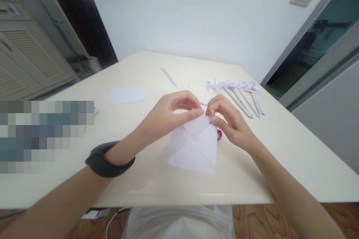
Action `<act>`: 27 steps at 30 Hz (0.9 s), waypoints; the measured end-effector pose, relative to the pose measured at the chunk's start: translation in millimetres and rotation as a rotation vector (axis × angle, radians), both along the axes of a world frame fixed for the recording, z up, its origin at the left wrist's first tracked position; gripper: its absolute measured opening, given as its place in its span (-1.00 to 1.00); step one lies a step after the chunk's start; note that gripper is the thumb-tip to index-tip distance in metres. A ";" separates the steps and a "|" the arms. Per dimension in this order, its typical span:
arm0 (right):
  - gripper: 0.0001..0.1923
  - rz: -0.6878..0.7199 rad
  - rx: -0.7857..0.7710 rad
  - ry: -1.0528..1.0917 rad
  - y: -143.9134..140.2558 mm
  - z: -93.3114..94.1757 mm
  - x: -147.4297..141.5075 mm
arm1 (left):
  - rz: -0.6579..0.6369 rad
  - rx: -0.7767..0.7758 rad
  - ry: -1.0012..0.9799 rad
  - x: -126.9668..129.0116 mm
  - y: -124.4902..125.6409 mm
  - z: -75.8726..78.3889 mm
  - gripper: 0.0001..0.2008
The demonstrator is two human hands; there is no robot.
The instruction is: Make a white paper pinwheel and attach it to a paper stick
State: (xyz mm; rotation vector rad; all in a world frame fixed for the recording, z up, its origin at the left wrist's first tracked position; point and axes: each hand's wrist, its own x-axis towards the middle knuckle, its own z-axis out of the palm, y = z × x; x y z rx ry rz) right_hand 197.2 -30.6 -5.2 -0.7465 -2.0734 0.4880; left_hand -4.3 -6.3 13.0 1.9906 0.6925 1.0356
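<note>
A white sheet of paper (193, 147) with folded corners is held above the cream table (146, 183), just in front of me. My left hand (171, 114) pinches its top flap between thumb and forefinger. My right hand (227, 121) pinches the same top corner from the right side. A dark band sits on my left wrist (108, 160). Something small and red (219, 134) lies on the table, mostly hidden behind the paper and my right hand.
A row of several white paper pinwheels on rolled paper sticks (238, 93) lies at the back right. A flat white sheet (126, 94) lies at the left, and a thin paper stick (168, 77) lies farther back. A cabinet (28, 56) stands at the left.
</note>
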 end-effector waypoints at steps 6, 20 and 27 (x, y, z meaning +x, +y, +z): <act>-0.95 -0.130 0.104 0.018 -0.5 -2.6 -3.1 | 0.181 0.437 0.095 2.9 -5.7 0.0 -0.86; -0.97 -0.153 0.087 0.096 -2.6 -2.7 -7.5 | 0.181 0.451 0.220 8.8 -10.2 -8.3 -0.91; -0.95 -0.154 0.128 0.056 -1.3 -2.5 -3.1 | 0.195 0.467 0.227 9.3 -10.2 -9.3 -0.90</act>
